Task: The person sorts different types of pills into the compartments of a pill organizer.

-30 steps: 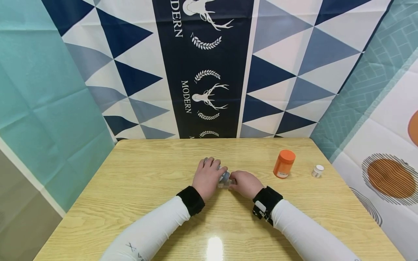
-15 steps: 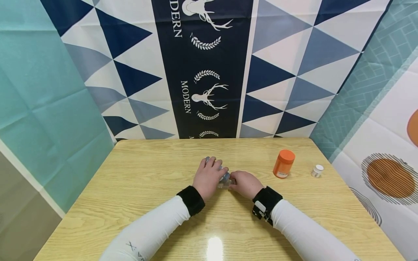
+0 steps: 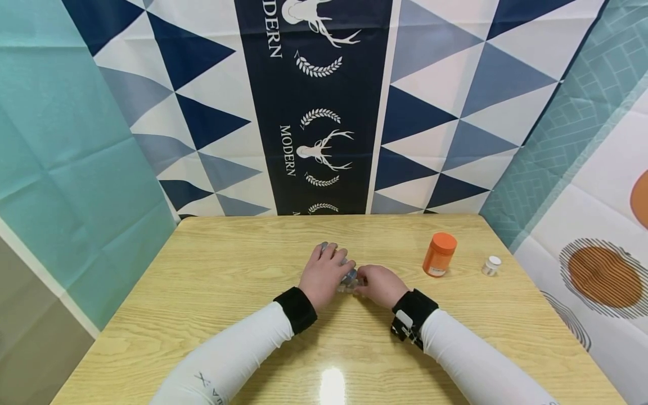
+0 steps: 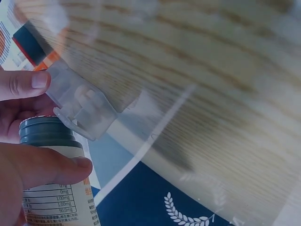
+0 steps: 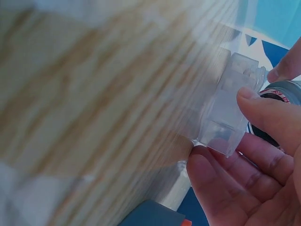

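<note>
My left hand [image 3: 324, 275] grips a supplement bottle [image 4: 59, 202] with a printed table on its label. The bottle is tilted, its grey-blue neck [image 4: 47, 132] uncapped and facing the pill box, with a ragged red-and-white seal [image 5: 275, 95] at the mouth. Between thumb and fingers, my right hand [image 3: 382, 286] pinches a small clear plastic pill box [image 5: 228, 106] low over the table. One lid of the box stands raised close to the bottle's mouth. Pale shapes show through the box in the left wrist view. In the head view, the left hand covers most of the bottle.
To the right of my hands, an orange jar [image 3: 440, 255] with an orange lid stands on the wooden table [image 3: 228, 270]. Farther right, near the table's edge, is a small white-capped bottle [image 3: 491, 265]. Patterned cloth [image 3: 324, 112] hangs behind the table.
My left hand has shifted very slightly to the right with the bottle, closer over the pill box. The right hand has stayed nearly still.
</note>
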Demonstrator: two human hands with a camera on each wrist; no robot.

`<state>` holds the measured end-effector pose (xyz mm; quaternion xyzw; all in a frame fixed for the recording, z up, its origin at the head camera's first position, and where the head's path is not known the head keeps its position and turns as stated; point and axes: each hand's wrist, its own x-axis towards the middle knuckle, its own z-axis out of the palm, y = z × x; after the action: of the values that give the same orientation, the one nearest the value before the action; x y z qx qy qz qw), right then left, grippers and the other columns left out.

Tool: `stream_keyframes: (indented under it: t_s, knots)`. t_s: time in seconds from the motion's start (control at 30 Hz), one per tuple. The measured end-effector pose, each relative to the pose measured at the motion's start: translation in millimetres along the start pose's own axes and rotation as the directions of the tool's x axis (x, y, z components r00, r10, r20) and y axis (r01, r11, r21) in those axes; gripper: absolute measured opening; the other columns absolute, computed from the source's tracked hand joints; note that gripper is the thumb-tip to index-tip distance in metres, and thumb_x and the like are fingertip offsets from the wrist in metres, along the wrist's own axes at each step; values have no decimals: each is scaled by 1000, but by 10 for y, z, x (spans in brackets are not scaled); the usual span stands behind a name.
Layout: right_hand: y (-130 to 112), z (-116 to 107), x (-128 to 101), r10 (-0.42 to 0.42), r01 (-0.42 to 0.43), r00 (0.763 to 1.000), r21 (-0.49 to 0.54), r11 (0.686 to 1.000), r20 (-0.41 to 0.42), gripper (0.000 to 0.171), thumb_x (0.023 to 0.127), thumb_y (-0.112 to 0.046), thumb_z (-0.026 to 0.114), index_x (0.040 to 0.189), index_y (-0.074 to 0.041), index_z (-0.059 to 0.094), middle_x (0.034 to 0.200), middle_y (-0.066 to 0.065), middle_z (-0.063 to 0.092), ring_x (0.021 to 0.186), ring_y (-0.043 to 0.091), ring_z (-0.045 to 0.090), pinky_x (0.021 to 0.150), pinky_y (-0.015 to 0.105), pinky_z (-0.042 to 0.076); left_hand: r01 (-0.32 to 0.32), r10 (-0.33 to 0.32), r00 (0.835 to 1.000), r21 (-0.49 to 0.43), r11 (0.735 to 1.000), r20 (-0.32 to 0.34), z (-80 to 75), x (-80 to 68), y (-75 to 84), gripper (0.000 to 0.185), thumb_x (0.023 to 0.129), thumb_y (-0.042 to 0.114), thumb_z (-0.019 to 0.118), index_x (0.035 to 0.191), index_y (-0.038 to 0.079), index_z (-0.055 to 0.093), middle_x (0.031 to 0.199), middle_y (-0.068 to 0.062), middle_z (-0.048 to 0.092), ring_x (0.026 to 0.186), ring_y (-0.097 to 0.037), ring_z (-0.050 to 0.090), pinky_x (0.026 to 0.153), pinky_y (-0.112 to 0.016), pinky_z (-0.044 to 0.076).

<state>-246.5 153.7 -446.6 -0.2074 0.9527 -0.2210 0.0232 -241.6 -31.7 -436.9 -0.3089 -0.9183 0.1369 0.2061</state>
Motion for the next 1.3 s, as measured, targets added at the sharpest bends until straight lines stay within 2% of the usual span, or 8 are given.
stream_keyframes:
  t_s: [0.3,0.63,0.8,1.03,1.3]
  knots:
    - [11,-11,-6,9,-9,1000,33,999,0,15,85,-15,78,84,-12,64,70,-4,53,61,12,47,58,30,39,-60,64,997,103,993,-37,-5,-4,-11,45,91,30,73,132,38,57,139,4,47,133,-23,38,110,-45,33]
    - [26,-1,10,32,-32,999,56,998,10,16,85,-18,79,84,-11,64,72,-4,56,62,12,48,59,30,39,-88,92,995,129,988,-27,-41,2,-17,44,90,35,73,131,37,56,140,5,46,137,-23,36,112,-45,30]
    - [38,6,17,29,-30,1000,59,998,11,15,85,-18,79,86,-11,66,73,-4,57,63,12,48,60,30,40,-97,103,994,128,987,-39,-31,9,-15,45,89,40,73,131,37,57,140,5,47,137,-24,37,113,-45,30]
    - [36,2,20,28,-28,1000,55,998,10,14,85,-18,79,87,-11,67,74,-4,57,64,12,48,60,30,40,-98,102,994,131,987,-29,-7,24,-13,42,92,36,71,132,37,56,140,5,46,137,-24,36,113,-46,29]
    - [19,-9,22,31,-31,999,42,999,18,16,86,-20,78,83,-13,64,71,-4,55,61,12,47,58,30,39,-69,71,997,62,996,-21,-4,3,-33,45,90,31,74,132,34,57,139,3,47,134,-25,38,110,-48,34]
